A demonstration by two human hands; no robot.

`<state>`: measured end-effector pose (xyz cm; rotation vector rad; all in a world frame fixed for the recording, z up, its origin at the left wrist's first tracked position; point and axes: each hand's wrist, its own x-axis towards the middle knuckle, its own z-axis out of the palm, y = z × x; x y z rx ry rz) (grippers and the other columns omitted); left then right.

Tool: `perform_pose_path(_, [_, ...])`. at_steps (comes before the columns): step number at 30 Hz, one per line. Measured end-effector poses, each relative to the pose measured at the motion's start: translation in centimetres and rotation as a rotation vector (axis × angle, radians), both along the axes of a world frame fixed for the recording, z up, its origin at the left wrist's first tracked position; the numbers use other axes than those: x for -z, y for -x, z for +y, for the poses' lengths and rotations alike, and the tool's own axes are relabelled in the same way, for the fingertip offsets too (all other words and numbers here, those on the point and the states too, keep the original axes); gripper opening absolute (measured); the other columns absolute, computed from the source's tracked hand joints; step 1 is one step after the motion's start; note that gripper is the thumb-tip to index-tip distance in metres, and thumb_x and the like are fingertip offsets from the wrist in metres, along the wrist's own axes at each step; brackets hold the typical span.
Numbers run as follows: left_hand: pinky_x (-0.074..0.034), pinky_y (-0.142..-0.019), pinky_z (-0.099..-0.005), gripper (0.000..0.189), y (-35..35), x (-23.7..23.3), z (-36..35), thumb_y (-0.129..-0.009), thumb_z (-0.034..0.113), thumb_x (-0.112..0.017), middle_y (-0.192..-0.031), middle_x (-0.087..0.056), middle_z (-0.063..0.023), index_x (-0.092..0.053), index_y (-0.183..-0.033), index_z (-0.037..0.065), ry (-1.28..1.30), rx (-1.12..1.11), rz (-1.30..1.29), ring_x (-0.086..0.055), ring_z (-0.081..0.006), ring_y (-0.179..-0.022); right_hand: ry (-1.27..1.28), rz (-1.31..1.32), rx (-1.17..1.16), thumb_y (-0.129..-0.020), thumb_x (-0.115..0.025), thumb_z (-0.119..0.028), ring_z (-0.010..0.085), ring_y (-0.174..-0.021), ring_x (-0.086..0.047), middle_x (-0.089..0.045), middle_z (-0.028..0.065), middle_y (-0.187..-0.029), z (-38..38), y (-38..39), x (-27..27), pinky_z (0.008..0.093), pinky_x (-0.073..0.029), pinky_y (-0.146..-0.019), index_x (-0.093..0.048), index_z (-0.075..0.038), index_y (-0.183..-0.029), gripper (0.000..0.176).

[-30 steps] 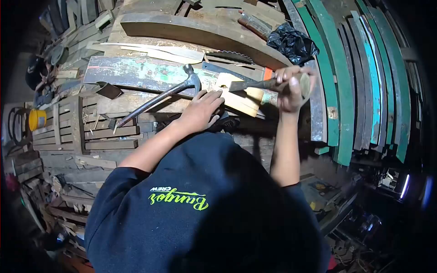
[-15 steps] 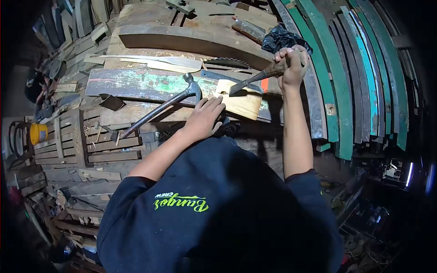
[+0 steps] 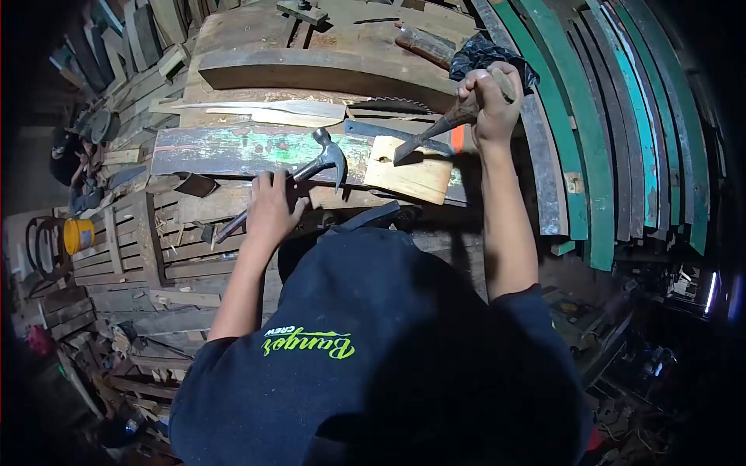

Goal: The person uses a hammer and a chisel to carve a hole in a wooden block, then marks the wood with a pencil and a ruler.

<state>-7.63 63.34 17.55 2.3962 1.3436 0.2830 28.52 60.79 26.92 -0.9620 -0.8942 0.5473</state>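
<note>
My right hand [image 3: 495,105] is closed around the handle of a chisel [image 3: 435,133]. The chisel slants down to the left, and its blade tip touches the top of a pale wood block [image 3: 408,172], near a small dark hole. My left hand [image 3: 270,208] lies over the handle of a claw hammer [image 3: 330,159], fingers on the far side and thumb apart on the near side. The hammer's head rests on a worn painted board [image 3: 233,147], left of the block. Behind the block lies a flat dark metal strip [image 3: 365,130].
A thick curved timber [image 3: 326,75] lies across the bench behind the board. Beyond it are a bottle [image 3: 426,45] and a black plastic bag [image 3: 489,58]. Long green planks [image 3: 571,124] line the right side. At far left are a yellow bucket [image 3: 78,235] and another person [image 3: 66,159].
My left hand has left the wood block and moved left onto the hammer's handle. My right hand still holds the chisel with its tip on the block.
</note>
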Motion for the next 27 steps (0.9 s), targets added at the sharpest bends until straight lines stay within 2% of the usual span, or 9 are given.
perform_pose_path(3, [-0.049, -0.085, -0.0500, 0.063, 0.5, 1.0, 0.0, -0.080, 0.025, -0.076, -0.117, -0.047, -0.0271, -0.045, -0.128, 0.000, -0.049, 0.063, 0.069, -0.053, -0.0458, -0.105, 0.013, -0.009, 0.014, -0.087, -0.063, -0.003, 0.0166, -0.062, -0.060, -0.059, 0.0098, -0.072, 0.8, -0.4, 0.2, 0.0297, -0.051, -0.060, -0.047, -0.002, -0.096, 0.019])
perform_pose_path(5, [-0.050, -0.080, -0.0515, 0.062, 0.1, 1.5, 0.4, -0.081, 0.022, -0.075, -0.120, -0.045, -0.0273, -0.041, -0.128, 0.000, 0.111, -0.035, 0.072, -0.054, -0.0491, -0.104, 0.002, 0.000, 0.015, -0.087, -0.064, -0.004, 0.0160, -0.061, -0.060, -0.059, 0.0095, -0.072, 1.1, -0.2, 0.2, 0.0290, -0.051, -0.059, -0.047, -0.002, -0.096, 0.020])
perform_pose_path(10, [-0.049, -0.075, -0.0535, 0.041, -0.1, 2.5, 1.5, -0.087, 0.019, -0.067, -0.093, -0.063, -0.0279, -0.043, -0.116, 0.001, 0.263, -0.015, 0.006, -0.061, -0.0473, -0.088, -0.016, -0.046, 0.001, -0.087, -0.066, -0.004, 0.0148, -0.061, -0.060, -0.060, 0.0082, -0.074, 0.2, 0.3, 0.1, 0.0285, -0.052, -0.059, -0.046, -0.003, -0.097, 0.022])
perform_pose_path(19, [-0.047, -0.069, -0.0481, 0.030, -1.3, 2.9, -1.0, -0.088, 0.024, -0.068, -0.079, -0.064, -0.0253, -0.055, -0.095, -0.002, 0.413, -0.133, -0.230, -0.062, -0.0456, -0.078, -0.127, -0.102, -0.028, -0.083, -0.069, -0.001, 0.0155, -0.074, -0.060, -0.060, 0.0096, -0.082, -5.7, 3.7, 0.6, 0.0295, -0.052, -0.069, -0.040, -0.006, -0.110, 0.040])
perform_pose_path(20, [-0.045, -0.064, -0.0417, 0.030, -1.5, 2.6, -1.3, -0.088, 0.025, -0.069, -0.072, -0.062, -0.0182, -0.057, -0.089, -0.003, 0.358, -0.149, -0.238, -0.061, -0.0337, -0.068, -0.128, -0.101, -0.041, -0.082, -0.070, 0.000, 0.0151, -0.075, -0.059, -0.060, 0.0095, -0.083, -6.1, 4.1, 0.6, 0.0290, -0.051, -0.069, -0.040, -0.006, -0.111, 0.042])
perform_pose_path(21, [-0.045, -0.064, -0.0417, 0.030, -1.5, 2.8, -1.3, -0.088, 0.025, -0.069, -0.072, -0.062, -0.0182, -0.057, -0.089, -0.003, 0.355, -0.151, -0.235, -0.061, -0.0337, -0.068, -0.129, -0.101, -0.054, -0.081, -0.071, 0.000, 0.0147, -0.076, -0.059, -0.060, 0.0095, -0.084, -6.3, 4.2, 0.7, 0.0284, -0.051, -0.070, -0.040, -0.006, -0.112, 0.044])
perform_pose_path(24, [-0.037, -0.058, -0.0298, 0.031, -1.6, 3.2, -1.0, -0.092, 0.031, -0.066, -0.064, -0.050, -0.0002, -0.057, -0.083, 0.002, 0.555, -0.086, -0.496, -0.043, -0.0092, -0.064, -0.063, -0.042, -0.030, -0.079, -0.073, 0.000, 0.0127, -0.076, -0.058, -0.060, 0.0078, -0.085, -6.0, 4.5, 0.0, 0.0264, -0.050, -0.070, -0.041, -0.006, -0.114, 0.048])
perform_pose_path(25, [-0.037, -0.058, -0.0298, 0.031, -1.8, 2.9, -1.0, -0.092, 0.031, -0.066, -0.064, -0.050, -0.0002, -0.057, -0.083, 0.002, 0.549, -0.085, -0.493, -0.043, -0.0092, -0.064, -0.069, -0.039, -0.029, -0.079, -0.073, 0.000, 0.0127, -0.076, -0.058, -0.060, 0.0078, -0.085, -5.8, 4.3, 0.0, 0.0264, -0.050, -0.070, -0.041, -0.006, -0.114, 0.048])
perform_pose_path(27, [-0.034, -0.054, -0.0269, 0.030, -2.3, 1.9, -1.0, -0.096, 0.031, -0.062, -0.063, -0.046, 0.0041, -0.055, -0.080, 0.007, 0.902, -0.136, -0.745, -0.040, -0.0062, -0.060, -0.005, -0.112, 0.001, -0.079, -0.074, -0.001, 0.0107, -0.076, -0.058, -0.060, 0.0056, -0.084, -5.1, 3.8, 0.0, 0.0250, -0.049, -0.068, -0.041, -0.007, -0.116, 0.050])
